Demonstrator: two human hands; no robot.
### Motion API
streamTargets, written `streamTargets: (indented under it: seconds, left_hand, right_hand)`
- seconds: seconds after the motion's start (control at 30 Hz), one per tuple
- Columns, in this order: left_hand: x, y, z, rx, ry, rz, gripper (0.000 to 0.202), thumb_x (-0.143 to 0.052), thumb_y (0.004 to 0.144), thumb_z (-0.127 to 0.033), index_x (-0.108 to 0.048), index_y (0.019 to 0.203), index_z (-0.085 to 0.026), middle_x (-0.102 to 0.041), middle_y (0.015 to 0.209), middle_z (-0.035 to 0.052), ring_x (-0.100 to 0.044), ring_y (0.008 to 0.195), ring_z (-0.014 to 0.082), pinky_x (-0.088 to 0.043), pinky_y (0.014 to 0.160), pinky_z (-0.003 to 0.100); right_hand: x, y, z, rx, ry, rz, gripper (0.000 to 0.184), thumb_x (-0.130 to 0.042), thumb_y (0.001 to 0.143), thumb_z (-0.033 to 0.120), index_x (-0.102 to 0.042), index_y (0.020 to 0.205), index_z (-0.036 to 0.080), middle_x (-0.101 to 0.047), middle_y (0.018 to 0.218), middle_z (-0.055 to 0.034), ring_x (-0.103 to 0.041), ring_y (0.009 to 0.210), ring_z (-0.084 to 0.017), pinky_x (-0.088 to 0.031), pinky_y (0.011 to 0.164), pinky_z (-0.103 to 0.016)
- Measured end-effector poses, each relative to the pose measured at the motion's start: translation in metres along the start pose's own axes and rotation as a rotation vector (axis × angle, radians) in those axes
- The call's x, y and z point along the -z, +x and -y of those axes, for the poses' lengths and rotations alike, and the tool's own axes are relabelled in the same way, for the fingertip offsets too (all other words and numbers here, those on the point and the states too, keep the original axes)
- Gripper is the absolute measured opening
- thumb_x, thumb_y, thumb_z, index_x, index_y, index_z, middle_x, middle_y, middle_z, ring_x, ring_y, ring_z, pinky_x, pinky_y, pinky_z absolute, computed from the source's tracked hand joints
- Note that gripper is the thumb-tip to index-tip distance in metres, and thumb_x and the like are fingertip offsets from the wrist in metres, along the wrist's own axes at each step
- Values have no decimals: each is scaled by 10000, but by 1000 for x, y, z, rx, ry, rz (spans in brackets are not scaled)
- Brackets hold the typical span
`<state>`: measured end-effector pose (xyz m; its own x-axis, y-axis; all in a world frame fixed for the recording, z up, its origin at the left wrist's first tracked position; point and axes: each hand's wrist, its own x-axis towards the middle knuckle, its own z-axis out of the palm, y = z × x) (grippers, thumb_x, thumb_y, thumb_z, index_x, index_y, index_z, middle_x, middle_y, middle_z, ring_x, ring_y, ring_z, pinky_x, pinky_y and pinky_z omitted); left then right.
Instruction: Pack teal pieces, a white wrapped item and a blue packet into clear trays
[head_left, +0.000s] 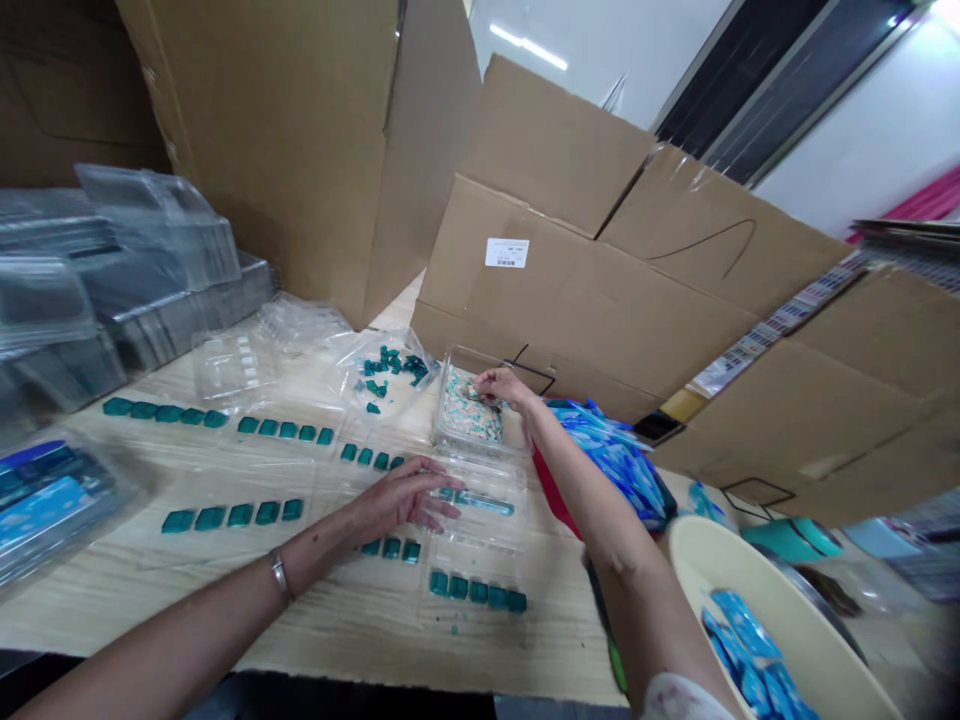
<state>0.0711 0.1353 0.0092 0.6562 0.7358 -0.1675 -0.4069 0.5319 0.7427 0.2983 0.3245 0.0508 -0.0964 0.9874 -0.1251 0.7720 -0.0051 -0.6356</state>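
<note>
My right hand [504,387] reaches into a clear plastic box [466,443] of small pale and green pieces [469,412]. Its fingers are pinched together, and what they hold, if anything, is too small to make out. Over a clear shallow tray, my left hand [405,497] hovers with fingers stretched apart, close to a long teal strip [486,502] and small teal blocks. Several rows of such teal blocks [478,591] lie in clear trays across the table. Behind them, a clear bag or tray [352,372] holds loose dark-teal pieces [390,365].
Stacked clear plastic cases [127,270] stand at the left, near a packaged blue item [52,500]. Cardboard boxes [570,290] wall off the back. On the right are a red container of blue sachets [607,455], a cream basin [697,550] with blue packets and a teal bottle [795,538].
</note>
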Motion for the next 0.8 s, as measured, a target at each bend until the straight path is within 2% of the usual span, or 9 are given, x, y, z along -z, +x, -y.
streamTargets:
  seconds: [0.13,0.27,0.4,0.5,0.7,0.8]
  left_hand:
    - [0,0,0,-9,-10,0,267,-632,771,-307,-475,939,-170,-590,1185,147,-679,823,249,-536,566,289]
    - [0,1,0,-1,-5,-10,273,-641,763,-308,-477,933,-171,-596,1178,143,-681,815,245,-536,563,288]
    - [0,1,1,1,-14,-13,283,-651,752,-310,-470,921,-173,-611,1151,145,-683,800,246,-537,555,292]
    - [2,1,1,-10,-21,-2,284,-649,753,-311,-470,925,-173,-614,1143,148,-682,811,251,-537,559,293]
    - [4,2,3,-15,-26,11,297,-656,743,-319,-481,932,-171,-608,1148,154,-680,824,260,-540,567,304]
    - [4,2,3,-18,-21,8,290,-650,750,-320,-480,934,-172,-602,1159,153,-679,826,257,-538,571,302]
  right_hand:
    - [-13,12,0,-6,-139,-16,50,-615,651,113,-654,682,109,-568,470,13,-484,418,-71,-380,457,-162]
    - [-8,15,-3,0,-253,-29,121,-562,705,138,-680,721,115,-614,519,-8,-516,434,-83,-395,469,-170]
    - [10,12,-7,38,-388,-119,198,-504,731,113,-696,779,116,-687,705,-62,-614,622,-128,-436,580,-185]
    - [16,9,-11,83,-492,-154,194,-542,701,95,-705,803,122,-697,864,-102,-629,814,-180,-445,711,-222]
    - [1,7,-10,278,-565,-8,266,-657,694,190,-696,957,178,-683,1004,-57,-606,899,-152,-420,802,-196]
    - [-6,9,-9,334,-579,45,236,-644,713,181,-704,940,167,-693,978,-51,-611,882,-146,-422,792,-189]
